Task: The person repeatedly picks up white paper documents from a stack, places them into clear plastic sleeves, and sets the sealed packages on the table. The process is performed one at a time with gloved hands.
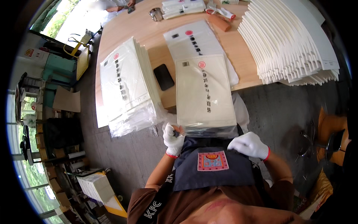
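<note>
A cream paper envelope in a clear plastic sleeve [203, 91] lies in front of me and overhangs the table's near edge. My left hand [173, 140], in a white knit glove with bare fingertips showing, is closed beside its lower left corner. Something small and dark shows at those fingers, too small to name. My right hand [250, 145], gloved in white with a red cuff, lies loosely stretched over my dark apron [214, 181], near the sleeve's lower right corner. Under the front sleeve's far end lies another sleeved envelope [201, 37].
A stack of sleeved envelopes [125, 74] stands left, its plastic ends hanging over the edge. A black phone [164, 77] lies between. Many fanned white paper pieces [283, 41] fill the table's right. A loaded cart [97, 188] and a chair [333, 142] flank me.
</note>
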{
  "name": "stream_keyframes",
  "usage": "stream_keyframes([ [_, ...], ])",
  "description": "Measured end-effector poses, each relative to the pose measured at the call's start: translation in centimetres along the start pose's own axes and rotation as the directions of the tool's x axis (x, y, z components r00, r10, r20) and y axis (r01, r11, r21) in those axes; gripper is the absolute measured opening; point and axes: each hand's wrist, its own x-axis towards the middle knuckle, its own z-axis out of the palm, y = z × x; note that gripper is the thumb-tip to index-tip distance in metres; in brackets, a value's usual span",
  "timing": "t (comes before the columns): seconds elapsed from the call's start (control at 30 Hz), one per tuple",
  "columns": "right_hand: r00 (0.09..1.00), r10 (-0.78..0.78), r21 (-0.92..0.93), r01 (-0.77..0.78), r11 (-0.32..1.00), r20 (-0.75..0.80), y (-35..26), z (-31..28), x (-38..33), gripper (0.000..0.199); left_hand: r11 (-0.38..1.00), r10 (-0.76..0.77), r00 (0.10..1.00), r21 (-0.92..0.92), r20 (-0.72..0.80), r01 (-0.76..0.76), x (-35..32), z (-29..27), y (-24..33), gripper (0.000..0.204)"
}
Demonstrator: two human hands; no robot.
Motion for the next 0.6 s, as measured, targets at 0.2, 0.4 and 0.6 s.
stream_keyframes([
  [0.2,0.713,0.660,0.695,-0.350,0.628,-0.237,18.2,6.9,6.5,0.047,0.984,-0.123,0.990,-0.139,-0.066,0.113,2.2,0.1,1.7,0.028],
  [0.4,0.758,0.564,0.916,0.107,0.386,-0.327,14.0,7.2,11.8,0.029,0.976,-0.217,0.972,0.023,0.087,0.216,-6.4,-6.7,-8.2,0.023],
  [0.6,0.722,0.507,0.826,0.159,0.542,-0.471,13.0,6.5,16.3,0.026,0.671,-0.380,0.718,-0.360,0.583,0.648,-3.7,1.2,0.9,0.044],
])
